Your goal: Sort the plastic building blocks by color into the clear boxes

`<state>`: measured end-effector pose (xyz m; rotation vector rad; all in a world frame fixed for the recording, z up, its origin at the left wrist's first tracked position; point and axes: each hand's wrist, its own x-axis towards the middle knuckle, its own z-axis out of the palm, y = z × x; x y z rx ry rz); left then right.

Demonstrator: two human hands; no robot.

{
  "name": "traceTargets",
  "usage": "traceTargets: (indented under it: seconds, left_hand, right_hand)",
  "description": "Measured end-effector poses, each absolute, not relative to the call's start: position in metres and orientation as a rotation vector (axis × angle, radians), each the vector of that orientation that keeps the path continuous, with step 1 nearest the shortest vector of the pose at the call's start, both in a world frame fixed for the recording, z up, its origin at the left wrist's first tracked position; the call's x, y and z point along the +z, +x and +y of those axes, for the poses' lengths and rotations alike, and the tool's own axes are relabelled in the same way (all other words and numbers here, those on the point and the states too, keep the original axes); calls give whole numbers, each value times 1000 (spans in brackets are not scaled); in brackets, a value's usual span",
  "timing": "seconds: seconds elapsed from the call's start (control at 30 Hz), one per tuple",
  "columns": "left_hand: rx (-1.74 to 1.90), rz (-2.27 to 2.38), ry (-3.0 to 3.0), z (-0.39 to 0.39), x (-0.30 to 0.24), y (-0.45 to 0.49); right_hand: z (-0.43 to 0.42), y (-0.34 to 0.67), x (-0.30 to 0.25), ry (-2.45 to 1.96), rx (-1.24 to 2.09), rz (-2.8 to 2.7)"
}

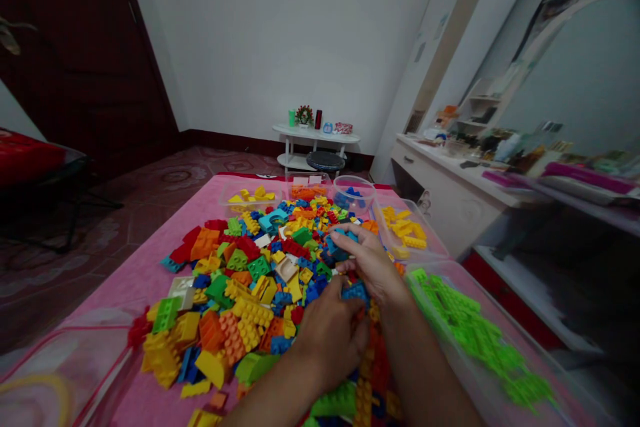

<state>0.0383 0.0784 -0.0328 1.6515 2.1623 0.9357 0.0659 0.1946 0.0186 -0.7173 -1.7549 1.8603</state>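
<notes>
Loose toy building bricks [250, 270] in many colours form a wide pile on the pink cloth [135, 267]. Over the pile's right side, my right hand [373, 263] curls its fingers around a blue building brick [340, 245]. Just below and to the left, my left hand [333, 330] is closed, with its fingertips against another blue building brick [356, 291]. Part of that brick is hidden by the fingers. The two hands are close together, and more orange and yellow bricks [367, 373] lie beneath the wrists.
Right of my arms stands a clear bin [450, 267] of lime-green bricks. A clear tray [430, 240] of yellow pieces, a round tub [355, 180] with blue ones and boxes of orange and yellow [223, 199] line the back. A red-trimmed clear case [100, 320] lies at left.
</notes>
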Motion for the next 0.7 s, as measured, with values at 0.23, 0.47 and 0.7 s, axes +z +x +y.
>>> traceTargets:
  seconds: [0.23,0.47,0.7]
  left_hand:
    - [916,2354,1582,68,-10,6]
    - [1109,2517,1418,55,-6,-46]
    - [859,2509,1563,52,-16,-58]
  right_hand:
    - [226,81,18,-855,1314,-2174]
    - [237,85,2,-922,868,-2684]
    - [221,64,-6,-571,724,-2656]
